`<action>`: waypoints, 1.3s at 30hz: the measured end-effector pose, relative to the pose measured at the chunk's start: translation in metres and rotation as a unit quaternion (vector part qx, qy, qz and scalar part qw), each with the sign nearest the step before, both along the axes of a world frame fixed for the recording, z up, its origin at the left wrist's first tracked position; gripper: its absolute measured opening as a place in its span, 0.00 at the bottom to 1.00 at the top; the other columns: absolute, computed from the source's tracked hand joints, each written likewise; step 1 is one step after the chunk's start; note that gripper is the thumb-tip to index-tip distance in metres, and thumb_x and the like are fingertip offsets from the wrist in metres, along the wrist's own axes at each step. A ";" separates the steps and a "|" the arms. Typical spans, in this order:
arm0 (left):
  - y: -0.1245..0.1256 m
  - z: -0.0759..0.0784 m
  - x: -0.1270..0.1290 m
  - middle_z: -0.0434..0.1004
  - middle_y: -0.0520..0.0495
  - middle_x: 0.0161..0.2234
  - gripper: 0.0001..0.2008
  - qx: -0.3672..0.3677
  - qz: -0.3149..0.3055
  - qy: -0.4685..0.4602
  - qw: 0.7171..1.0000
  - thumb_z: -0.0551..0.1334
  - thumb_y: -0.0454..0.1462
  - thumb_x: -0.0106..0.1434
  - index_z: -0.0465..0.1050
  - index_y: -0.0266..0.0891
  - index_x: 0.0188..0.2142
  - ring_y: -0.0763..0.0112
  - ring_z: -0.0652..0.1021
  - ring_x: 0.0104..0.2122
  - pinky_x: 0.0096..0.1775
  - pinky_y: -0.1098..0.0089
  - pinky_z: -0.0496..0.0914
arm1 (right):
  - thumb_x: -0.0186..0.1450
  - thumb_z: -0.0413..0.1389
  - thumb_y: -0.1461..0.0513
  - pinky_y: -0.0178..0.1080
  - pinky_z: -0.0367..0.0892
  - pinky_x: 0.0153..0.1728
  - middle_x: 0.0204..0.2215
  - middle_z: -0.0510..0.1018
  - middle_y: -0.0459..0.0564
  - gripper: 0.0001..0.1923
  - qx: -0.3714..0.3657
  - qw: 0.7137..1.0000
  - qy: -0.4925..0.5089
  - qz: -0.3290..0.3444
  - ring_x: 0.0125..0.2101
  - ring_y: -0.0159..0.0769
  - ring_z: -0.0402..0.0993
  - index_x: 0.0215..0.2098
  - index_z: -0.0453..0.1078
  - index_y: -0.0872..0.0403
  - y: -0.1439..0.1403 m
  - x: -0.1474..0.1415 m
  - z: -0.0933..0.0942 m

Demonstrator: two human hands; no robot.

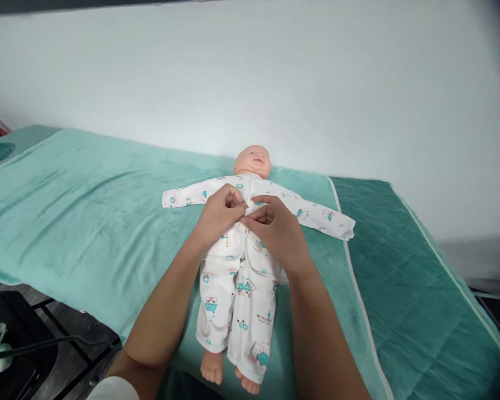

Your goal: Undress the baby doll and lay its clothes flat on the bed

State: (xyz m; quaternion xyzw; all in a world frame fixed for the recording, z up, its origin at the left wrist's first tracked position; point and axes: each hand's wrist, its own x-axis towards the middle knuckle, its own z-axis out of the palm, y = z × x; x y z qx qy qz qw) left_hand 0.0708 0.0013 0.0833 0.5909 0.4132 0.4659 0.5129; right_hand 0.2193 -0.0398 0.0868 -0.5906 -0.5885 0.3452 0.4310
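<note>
The doll (237,244) lies face up mid-bed, feet at the near edge. The left hand (219,214) and right hand (277,230) pinch the shirt (250,191) front at a button (249,204); fastening seems underway, and lower buttons likely want closing.

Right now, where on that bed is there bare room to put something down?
Bare light green towel lies left of the doll; bare dark green quilt lies right. It is crowded at the doll's chest, where the left hand and right hand pinch the shirt.
</note>
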 end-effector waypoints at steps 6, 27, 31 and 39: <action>0.000 0.000 -0.003 0.71 0.55 0.25 0.06 -0.003 -0.014 0.018 1.000 0.62 0.34 0.58 0.69 0.40 0.36 0.76 0.72 0.26 0.31 0.73 0.67 | 0.60 0.62 0.59 0.39 0.67 0.35 0.29 0.79 0.42 0.19 0.004 1.000 0.002 0.001 0.31 0.36 0.76 0.49 0.69 0.47 0.000 0.000 -0.002; -0.002 0.013 -0.036 0.68 0.54 0.28 0.08 0.061 -0.183 0.216 0.957 0.66 0.40 0.59 0.73 0.38 0.29 0.78 0.66 0.26 0.28 0.74 0.60 | 0.69 0.50 0.61 0.39 0.49 0.27 0.20 0.68 0.44 0.17 -0.041 0.953 -0.288 0.090 0.23 0.33 0.60 0.22 0.55 0.51 -0.022 0.002 0.021; -0.003 0.014 -0.037 0.67 0.55 0.24 0.10 0.044 -0.214 0.156 0.963 0.65 0.43 0.63 0.73 0.38 0.32 0.78 0.65 0.24 0.26 0.74 0.59 | 0.70 0.52 0.54 0.37 0.55 0.26 0.18 0.70 0.42 0.18 -0.087 0.986 -0.056 0.129 0.21 0.30 0.63 0.23 0.63 0.51 -0.017 0.013 0.016; -0.006 0.013 -0.030 0.74 0.52 0.24 0.14 -0.032 -0.241 0.039 0.969 0.66 0.46 0.62 0.70 0.37 0.35 0.76 0.74 0.24 0.24 0.75 0.64 | 0.68 0.58 0.51 0.33 0.53 0.20 0.16 0.70 0.41 0.17 -0.083 0.971 0.174 0.141 0.17 0.27 0.62 0.26 0.69 0.52 -0.010 0.017 -0.003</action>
